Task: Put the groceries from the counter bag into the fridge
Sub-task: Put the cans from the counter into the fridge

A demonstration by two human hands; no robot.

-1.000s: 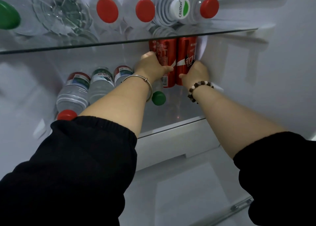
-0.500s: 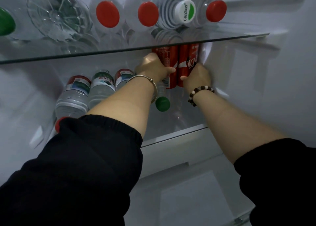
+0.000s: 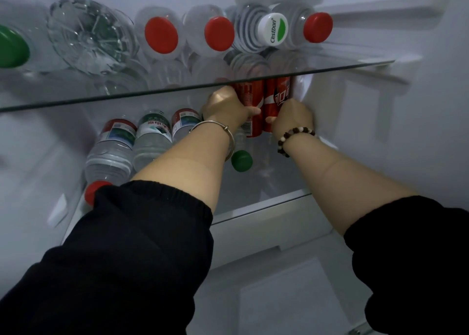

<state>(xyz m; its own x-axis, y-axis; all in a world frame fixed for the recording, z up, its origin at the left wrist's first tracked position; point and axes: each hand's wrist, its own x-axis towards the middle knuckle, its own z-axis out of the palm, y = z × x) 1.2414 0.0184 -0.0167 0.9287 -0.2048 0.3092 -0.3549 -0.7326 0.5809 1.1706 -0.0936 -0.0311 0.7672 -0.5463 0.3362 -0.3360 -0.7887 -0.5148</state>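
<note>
Two red cola cans stand side by side at the back right of the fridge's lower glass shelf (image 3: 266, 209). My left hand (image 3: 225, 107) wraps the left cola can (image 3: 250, 98), thumb across its front. The right cola can (image 3: 278, 97) is held by my right hand (image 3: 291, 116), close to the fridge's right wall. Both arms reach in under the upper glass shelf (image 3: 330, 68), which hides the can tops. The counter bag is out of sight.
Water bottles lie on the lower shelf at left, one red-capped (image 3: 109, 154), and one green cap (image 3: 241, 160) shows under my left wrist. The upper shelf holds several lying bottles with red caps (image 3: 161, 35), a white-green cap (image 3: 275, 30) and a green cap (image 3: 11, 46).
The view has tilted slightly so the shelves sit lower in frame. Both hands stay on the two cans at the back of the shelf, barely shifted.
</note>
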